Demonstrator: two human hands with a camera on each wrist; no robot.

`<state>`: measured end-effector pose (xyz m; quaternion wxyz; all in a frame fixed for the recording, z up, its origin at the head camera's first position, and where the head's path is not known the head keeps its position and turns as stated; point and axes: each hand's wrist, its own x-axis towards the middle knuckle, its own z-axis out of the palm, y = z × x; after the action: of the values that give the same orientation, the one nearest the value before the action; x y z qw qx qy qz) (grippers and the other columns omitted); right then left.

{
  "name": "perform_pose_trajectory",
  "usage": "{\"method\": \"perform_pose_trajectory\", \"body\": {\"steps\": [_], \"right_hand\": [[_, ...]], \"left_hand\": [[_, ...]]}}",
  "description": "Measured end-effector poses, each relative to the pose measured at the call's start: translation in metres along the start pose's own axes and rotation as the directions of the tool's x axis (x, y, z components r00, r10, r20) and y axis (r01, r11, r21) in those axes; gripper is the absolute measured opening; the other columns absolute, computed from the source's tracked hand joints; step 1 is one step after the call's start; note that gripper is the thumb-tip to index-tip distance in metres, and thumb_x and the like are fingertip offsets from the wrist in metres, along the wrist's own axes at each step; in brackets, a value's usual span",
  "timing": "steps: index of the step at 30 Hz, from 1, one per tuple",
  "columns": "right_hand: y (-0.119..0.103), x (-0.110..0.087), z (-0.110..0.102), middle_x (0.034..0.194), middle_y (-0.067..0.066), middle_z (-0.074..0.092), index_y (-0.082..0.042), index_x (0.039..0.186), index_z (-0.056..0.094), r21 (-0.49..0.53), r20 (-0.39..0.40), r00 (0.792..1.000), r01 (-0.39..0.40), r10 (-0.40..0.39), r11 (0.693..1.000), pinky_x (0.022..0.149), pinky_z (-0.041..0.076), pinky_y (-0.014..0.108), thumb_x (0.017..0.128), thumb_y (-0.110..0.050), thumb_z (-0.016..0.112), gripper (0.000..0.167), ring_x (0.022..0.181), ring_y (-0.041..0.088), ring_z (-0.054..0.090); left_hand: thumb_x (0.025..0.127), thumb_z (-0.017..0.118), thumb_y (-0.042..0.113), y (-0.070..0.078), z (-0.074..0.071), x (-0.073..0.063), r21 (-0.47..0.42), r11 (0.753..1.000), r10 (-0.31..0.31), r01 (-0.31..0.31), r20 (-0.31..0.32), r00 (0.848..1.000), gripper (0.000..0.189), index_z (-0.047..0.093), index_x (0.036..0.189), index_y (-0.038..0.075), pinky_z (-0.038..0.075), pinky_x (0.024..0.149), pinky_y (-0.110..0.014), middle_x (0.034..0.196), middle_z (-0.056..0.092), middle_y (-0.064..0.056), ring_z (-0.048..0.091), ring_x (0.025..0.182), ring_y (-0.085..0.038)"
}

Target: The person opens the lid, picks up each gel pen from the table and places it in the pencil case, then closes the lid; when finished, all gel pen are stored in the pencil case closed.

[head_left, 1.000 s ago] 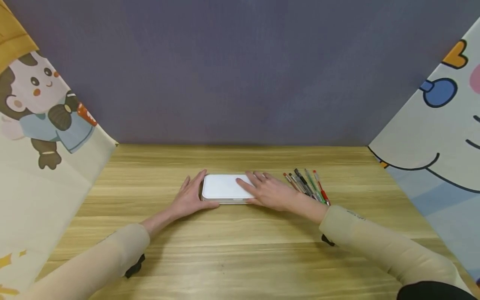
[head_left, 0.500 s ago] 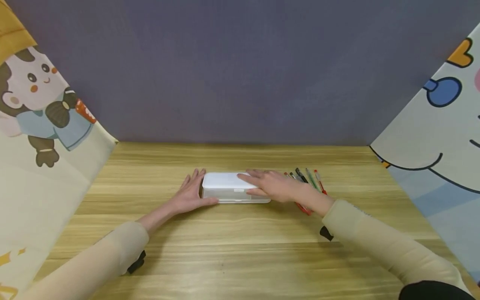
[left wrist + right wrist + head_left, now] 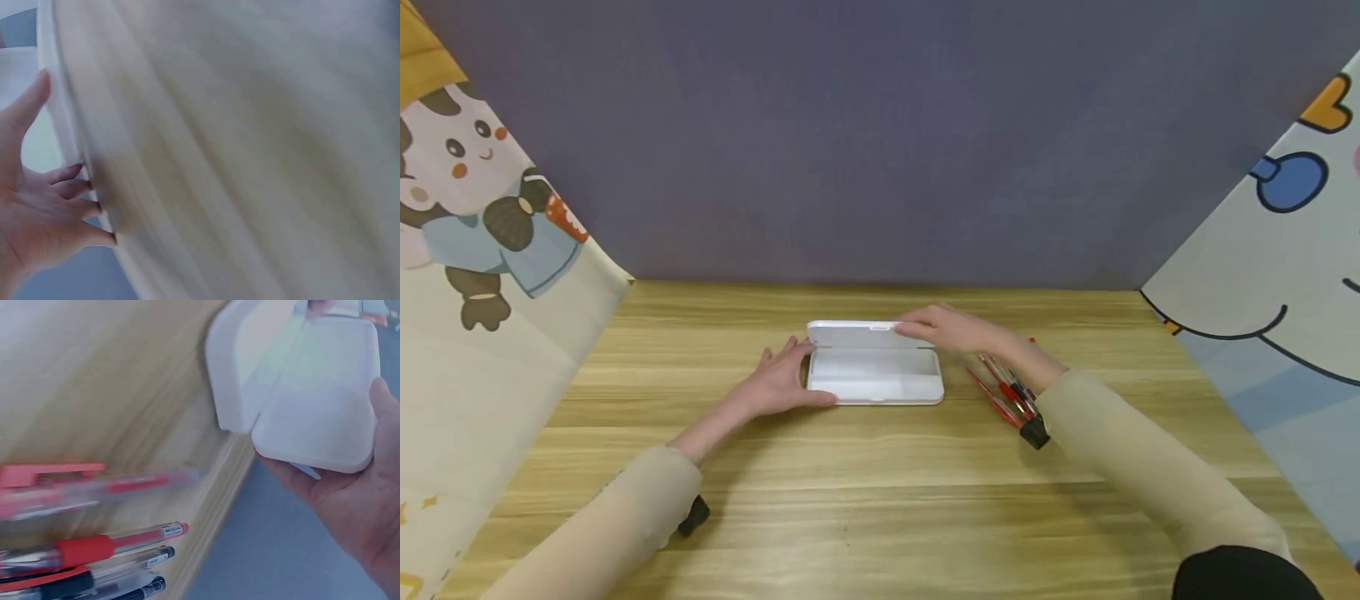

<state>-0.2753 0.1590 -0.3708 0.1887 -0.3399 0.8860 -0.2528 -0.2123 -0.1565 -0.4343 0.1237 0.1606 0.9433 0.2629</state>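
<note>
In the head view, we see even, fairly bright light on the table (image 3: pixel 865 492), with soft shadows near the sleeves (image 3: pixel 610 517), while the wall (image 3: pixel 880 150) looks dimmer. Both wrist views have a pale, bluish haze. In the left one, motion smears the surface into streaks; in the right one, we find the box (image 3: pixel 315 403) almost washed out and the nearest pen (image 3: pixel 137 485) blurred.

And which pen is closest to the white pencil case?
The red pen lying slightly apart: in the head view it's leftmost, nearest the pencil case; the other pens are farther right.
</note>
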Motion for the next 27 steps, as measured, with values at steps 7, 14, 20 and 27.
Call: {"method": "perform_pose_trajectory", "body": {"steps": [7,14,20,27], "right_hand": [[0.010,0.023,-0.015,0.107,0.010,0.076,-0.009,0.110,0.075,-0.001,-0.122,0.992,-0.036,0.035,0.999,0.105,0.054,0.046,0.109,-0.038,0.048,0.039,0.099,0.021,0.070],[0.015,0.039,-0.020,0.064,-0.003,0.028,-0.015,0.071,0.047,-0.002,-0.148,0.988,-0.053,0.052,0.999,0.069,0.032,0.033,0.109,-0.037,0.048,0.044,0.059,0.012,0.023],[0.018,0.044,-0.021,0.062,-0.003,0.027,-0.016,0.069,0.042,0.006,-0.192,0.980,-0.060,0.060,0.998,0.064,0.025,0.031,0.109,-0.037,0.050,0.045,0.059,0.014,0.023],[0.023,0.045,-0.019,0.062,-0.004,0.027,-0.015,0.070,0.044,0.013,-0.207,0.975,-0.082,0.083,0.997,0.063,0.025,0.031,0.108,-0.042,0.051,0.047,0.058,0.014,0.023]], "left_hand": [[0.081,0.080,0.059,0.005,-0.009,0.001,0.038,0.999,-0.003,0.002,0.049,0.999,0.106,0.033,0.158,0.003,0.006,0.125,-0.073,0.166,0.026,-0.029,0.015,0.157,-0.050],[0.083,0.079,0.058,0.009,-0.012,0.003,0.045,0.999,0.001,-0.005,0.090,0.996,0.105,0.032,0.157,0.002,0.008,0.124,-0.074,0.167,0.024,-0.029,0.014,0.158,-0.050],[0.084,0.079,0.052,0.007,-0.017,0.004,0.022,0.999,0.032,-0.035,0.116,0.993,0.103,0.030,0.158,0.000,0.011,0.122,-0.077,0.166,0.023,-0.032,0.015,0.156,-0.053],[0.084,0.079,0.052,0.006,-0.018,0.005,0.032,0.999,0.027,-0.031,0.126,0.992,0.104,0.029,0.159,0.001,0.012,0.123,-0.076,0.166,0.023,-0.033,0.017,0.156,-0.052]]}}
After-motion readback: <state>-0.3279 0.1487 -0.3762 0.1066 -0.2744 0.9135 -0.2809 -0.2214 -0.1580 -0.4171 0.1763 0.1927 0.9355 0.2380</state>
